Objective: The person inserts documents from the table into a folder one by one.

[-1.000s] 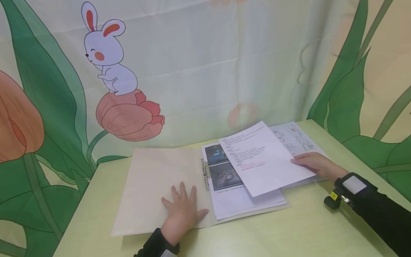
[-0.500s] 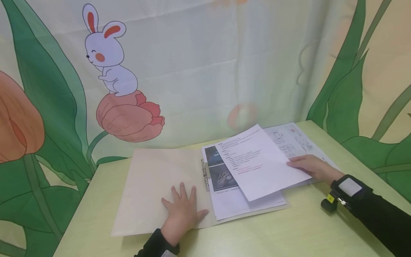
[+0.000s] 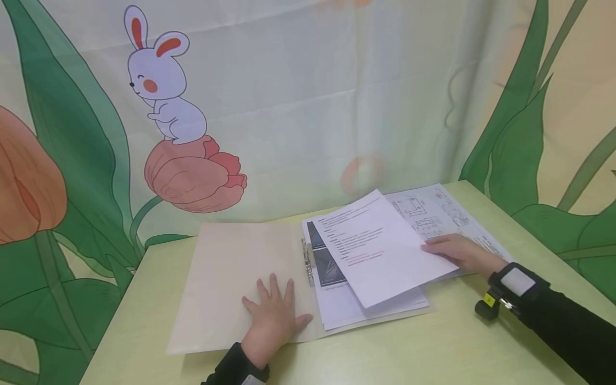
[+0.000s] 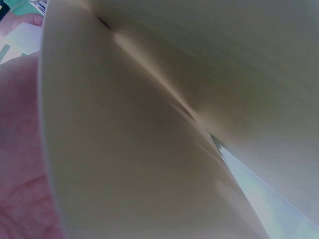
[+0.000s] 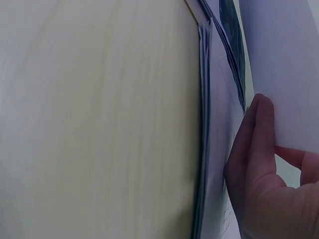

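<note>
An open cream folder [image 3: 240, 251] lies on the table, a metal clip [image 3: 307, 259] along its spine. My left hand [image 3: 273, 318] rests on its left cover with fingers spread; in the left wrist view the cover's pale underside fills most of the picture. My right hand [image 3: 464, 254] pinches the right edge of a white printed sheet [image 3: 380, 251] between thumb and fingers. This sheet, with black and some red lines of text, slants over the stack of papers [image 3: 337, 310] in the folder. It partly covers a page with dark photos [image 3: 329, 267].
To the right of the folder, a pile of sheets with line drawings [image 3: 418, 208] lies partly under the held sheet and right hand. The pale yellow-green table [image 3: 366, 353] meets a printed cloth backdrop [image 3: 298, 107] at the back.
My right hand has moved left and slightly toward me with the sheet, covering more of the photo page and baring more of the drawings. My left hand has stayed in place.
</note>
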Demonstrator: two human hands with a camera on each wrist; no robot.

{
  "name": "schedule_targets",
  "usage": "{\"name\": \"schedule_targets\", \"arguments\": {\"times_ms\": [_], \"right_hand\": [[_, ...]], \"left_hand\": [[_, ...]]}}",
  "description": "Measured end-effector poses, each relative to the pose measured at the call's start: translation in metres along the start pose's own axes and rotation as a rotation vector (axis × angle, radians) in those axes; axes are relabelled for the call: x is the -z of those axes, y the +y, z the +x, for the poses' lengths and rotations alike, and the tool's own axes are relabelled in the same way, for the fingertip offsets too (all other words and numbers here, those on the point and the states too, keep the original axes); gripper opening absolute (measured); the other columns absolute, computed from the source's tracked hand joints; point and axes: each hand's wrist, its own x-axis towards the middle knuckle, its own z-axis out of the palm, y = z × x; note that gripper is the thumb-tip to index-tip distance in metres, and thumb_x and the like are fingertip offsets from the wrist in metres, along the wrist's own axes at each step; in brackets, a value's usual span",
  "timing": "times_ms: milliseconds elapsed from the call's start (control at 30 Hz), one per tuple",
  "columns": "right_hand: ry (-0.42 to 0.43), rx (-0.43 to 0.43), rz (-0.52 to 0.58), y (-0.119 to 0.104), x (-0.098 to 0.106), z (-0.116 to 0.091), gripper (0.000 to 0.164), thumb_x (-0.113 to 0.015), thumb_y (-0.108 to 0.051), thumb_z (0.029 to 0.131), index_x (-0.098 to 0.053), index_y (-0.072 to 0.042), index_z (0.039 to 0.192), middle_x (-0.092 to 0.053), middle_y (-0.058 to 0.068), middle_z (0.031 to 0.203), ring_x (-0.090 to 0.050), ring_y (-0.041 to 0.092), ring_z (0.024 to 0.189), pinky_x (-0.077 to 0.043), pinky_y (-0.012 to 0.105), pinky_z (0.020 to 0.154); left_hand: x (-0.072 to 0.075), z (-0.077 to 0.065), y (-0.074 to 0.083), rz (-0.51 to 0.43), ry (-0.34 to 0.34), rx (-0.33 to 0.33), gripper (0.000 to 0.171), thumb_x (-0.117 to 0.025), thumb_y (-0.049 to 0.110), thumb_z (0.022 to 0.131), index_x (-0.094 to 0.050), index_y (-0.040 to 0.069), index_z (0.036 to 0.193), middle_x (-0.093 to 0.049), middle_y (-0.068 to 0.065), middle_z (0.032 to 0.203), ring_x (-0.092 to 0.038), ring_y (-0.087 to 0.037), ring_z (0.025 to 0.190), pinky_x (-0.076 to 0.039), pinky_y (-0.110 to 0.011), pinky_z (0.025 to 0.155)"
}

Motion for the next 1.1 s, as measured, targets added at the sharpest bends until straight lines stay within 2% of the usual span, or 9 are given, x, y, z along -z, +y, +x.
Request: {"name": "schedule_targets", "arguments": {"times_ms": [400, 667, 900, 1100], "right_hand": [[-0.020, -0.033, 0.042, -0.003, -0.012, 0.002, 0.058, -0.059, -0.023, 0.099, -0.040, 0.017, 0.137, -0.063, 0.018, 0.108, -0.068, 0.018, 0.080, -0.053, 0.034, 0.072], [-0.036, -0.035, 0.130, -0.005, -0.020, 0.002, 0.056, -0.058, -0.017, 0.100, -0.036, 0.019, 0.138, -0.062, 0.020, 0.109, -0.067, 0.017, 0.079, -0.053, 0.035, 0.074], [-0.031, -0.037, 0.124, -0.005, -0.025, 0.004, 0.059, -0.057, -0.018, 0.100, -0.033, 0.019, 0.140, -0.056, 0.028, 0.119, -0.067, 0.018, 0.082, -0.053, 0.036, 0.076], [-0.029, -0.060, 0.143, -0.007, -0.029, 0.003, 0.061, -0.058, -0.019, 0.100, -0.033, 0.018, 0.140, -0.058, 0.026, 0.117, -0.068, 0.019, 0.084, -0.052, 0.036, 0.078]], "left_hand": [[0.001, -0.001, 0.000, -0.005, -0.006, 0.000, 0.086, -0.057, 0.070, 0.085, -0.044, 0.015, 0.149, -0.027, -0.024, 0.152, -0.023, -0.051, 0.138, -0.019, -0.075, 0.093], [0.000, -0.001, 0.000, -0.007, -0.009, 0.003, 0.086, -0.057, 0.070, 0.085, -0.043, 0.015, 0.149, -0.027, -0.023, 0.153, -0.022, -0.051, 0.138, -0.019, -0.075, 0.093], [-0.001, 0.000, 0.000, -0.014, -0.018, 0.003, 0.087, -0.057, 0.070, 0.085, -0.043, 0.014, 0.149, -0.026, -0.024, 0.153, -0.022, -0.051, 0.139, -0.018, -0.076, 0.093], [-0.002, 0.001, -0.001, -0.021, -0.020, 0.002, 0.087, -0.058, 0.070, 0.084, -0.043, 0.014, 0.149, -0.026, -0.024, 0.153, -0.022, -0.051, 0.138, -0.018, -0.076, 0.092]]}}
